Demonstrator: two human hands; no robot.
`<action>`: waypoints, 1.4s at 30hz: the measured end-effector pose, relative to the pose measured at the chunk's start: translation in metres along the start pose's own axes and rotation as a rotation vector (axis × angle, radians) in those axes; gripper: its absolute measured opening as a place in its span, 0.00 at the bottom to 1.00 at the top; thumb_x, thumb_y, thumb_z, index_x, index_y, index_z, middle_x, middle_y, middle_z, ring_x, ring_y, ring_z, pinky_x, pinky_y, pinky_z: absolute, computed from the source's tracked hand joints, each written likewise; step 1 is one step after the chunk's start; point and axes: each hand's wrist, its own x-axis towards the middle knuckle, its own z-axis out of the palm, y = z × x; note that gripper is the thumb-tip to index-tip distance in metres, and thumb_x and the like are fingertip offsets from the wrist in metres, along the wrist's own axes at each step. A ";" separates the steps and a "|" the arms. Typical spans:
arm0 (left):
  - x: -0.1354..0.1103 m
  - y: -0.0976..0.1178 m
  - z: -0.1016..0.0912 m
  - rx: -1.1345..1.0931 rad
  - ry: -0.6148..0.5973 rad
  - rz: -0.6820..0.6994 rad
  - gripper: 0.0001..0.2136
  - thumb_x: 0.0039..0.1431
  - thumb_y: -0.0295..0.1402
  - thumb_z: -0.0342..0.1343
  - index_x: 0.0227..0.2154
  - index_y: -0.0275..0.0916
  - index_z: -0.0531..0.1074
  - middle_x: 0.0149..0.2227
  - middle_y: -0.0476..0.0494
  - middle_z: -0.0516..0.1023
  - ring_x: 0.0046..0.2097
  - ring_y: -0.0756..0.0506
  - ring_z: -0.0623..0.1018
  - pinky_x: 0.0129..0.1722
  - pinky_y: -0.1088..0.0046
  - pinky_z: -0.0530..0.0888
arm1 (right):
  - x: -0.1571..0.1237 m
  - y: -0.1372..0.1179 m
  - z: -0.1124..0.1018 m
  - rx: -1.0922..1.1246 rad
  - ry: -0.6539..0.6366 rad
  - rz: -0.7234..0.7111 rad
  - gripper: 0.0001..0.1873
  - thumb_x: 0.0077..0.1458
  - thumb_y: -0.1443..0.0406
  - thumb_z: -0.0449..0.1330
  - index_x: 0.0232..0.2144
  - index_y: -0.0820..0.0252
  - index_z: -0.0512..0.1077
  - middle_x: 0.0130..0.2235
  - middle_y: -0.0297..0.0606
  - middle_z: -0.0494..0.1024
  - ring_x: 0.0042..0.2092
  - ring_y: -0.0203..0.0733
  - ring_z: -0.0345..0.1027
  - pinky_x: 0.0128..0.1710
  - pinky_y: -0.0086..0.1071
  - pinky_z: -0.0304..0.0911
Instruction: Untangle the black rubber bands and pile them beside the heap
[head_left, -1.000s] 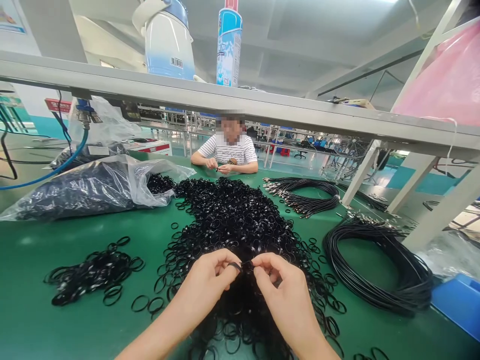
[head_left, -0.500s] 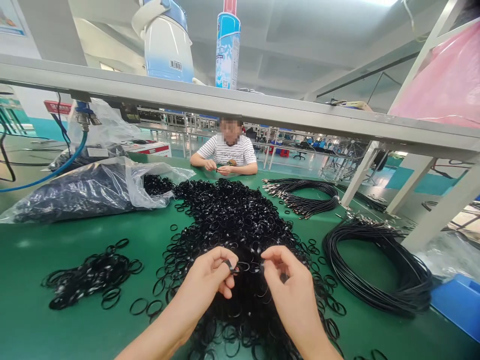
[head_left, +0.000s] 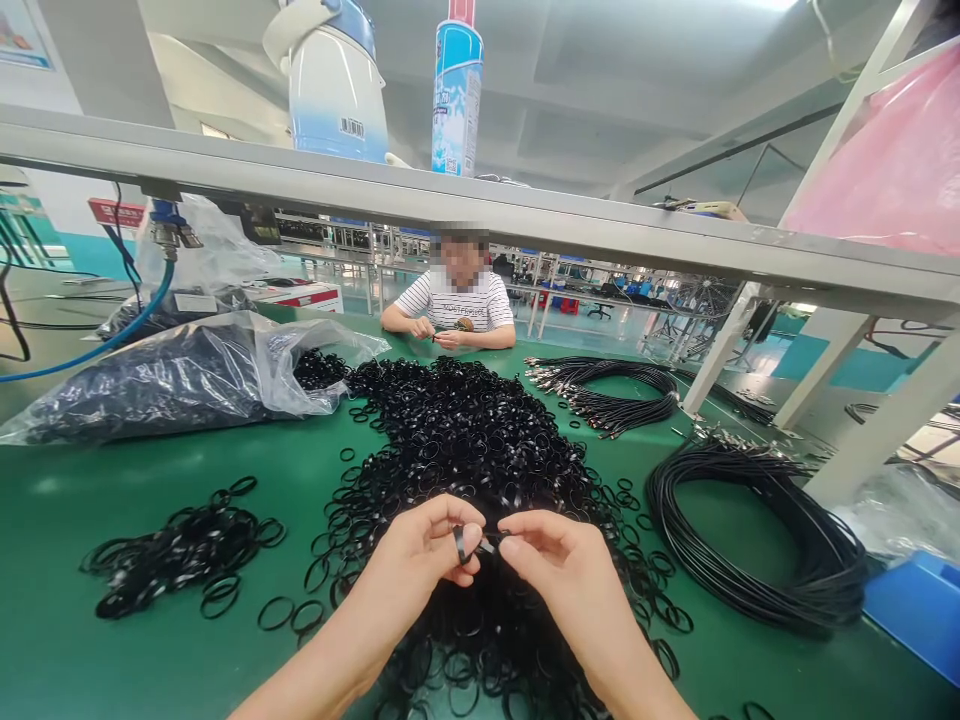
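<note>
Above a big heap of black rings (head_left: 480, 430), my left hand (head_left: 431, 545) pinches a small black ring (head_left: 460, 545) between thumb and fingers. Close beside it, my right hand (head_left: 559, 560) has its thumb and index finger pressed together near the ring's right side. A dark piece shows at those right fingertips, too small and blurred to make out. To the left on the green table lies a smaller pile of black rings (head_left: 187, 550), apart from the heap.
At left lies a clear plastic bag (head_left: 172, 380) of black rings, its mouth towards the heap. Coiled black cables (head_left: 750, 540) and a blue bin (head_left: 919, 610) sit at right. A grey shelf (head_left: 480, 205) crosses overhead. A person (head_left: 457, 305) in a striped shirt sits opposite.
My right hand has moved left, bringing its fingertips close to my left hand. The ring in my left hand has turned and shows more of its loop.
</note>
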 end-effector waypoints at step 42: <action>-0.002 0.002 0.003 0.066 -0.063 -0.009 0.09 0.54 0.37 0.54 0.25 0.36 0.68 0.22 0.53 0.66 0.23 0.53 0.66 0.25 0.78 0.67 | -0.009 -0.014 0.002 -0.317 0.016 -0.137 0.08 0.55 0.66 0.57 0.30 0.54 0.76 0.30 0.29 0.75 0.32 0.36 0.69 0.30 0.27 0.60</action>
